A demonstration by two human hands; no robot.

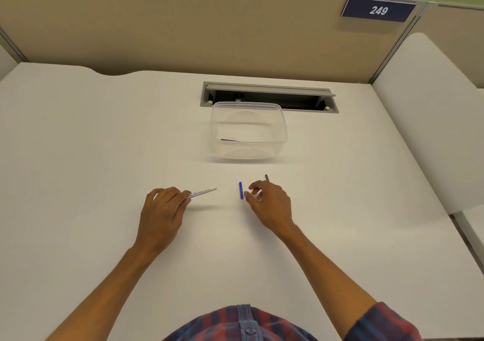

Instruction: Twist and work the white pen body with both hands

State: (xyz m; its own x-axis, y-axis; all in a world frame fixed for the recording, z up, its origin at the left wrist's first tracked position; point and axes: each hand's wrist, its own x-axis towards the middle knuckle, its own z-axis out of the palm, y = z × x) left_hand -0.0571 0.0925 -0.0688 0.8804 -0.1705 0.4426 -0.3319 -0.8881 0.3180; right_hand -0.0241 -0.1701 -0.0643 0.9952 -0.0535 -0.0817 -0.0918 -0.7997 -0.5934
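Plaid shirt (243, 325) lowest; left hand (162, 209) grips a white pen barrel (203, 193) over the table (78, 157). Right hand (269, 202), fingers curled, empty, nears the blue cap (241, 190); pinching it mid-length would steady it.

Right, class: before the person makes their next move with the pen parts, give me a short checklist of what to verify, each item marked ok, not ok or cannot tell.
1. Left hand grips the white pen barrel securely: ok.
2. Barrel's free end points toward the right hand: ok.
3. Blue cap lies on the desk beside the right hand's fingers, not yet pinched: ok.
4. Second blue piece behind the right hand, whether held: cannot tell.
5. Clear container stands open and upright: ok.
6. Blue item already inside the container: ok.
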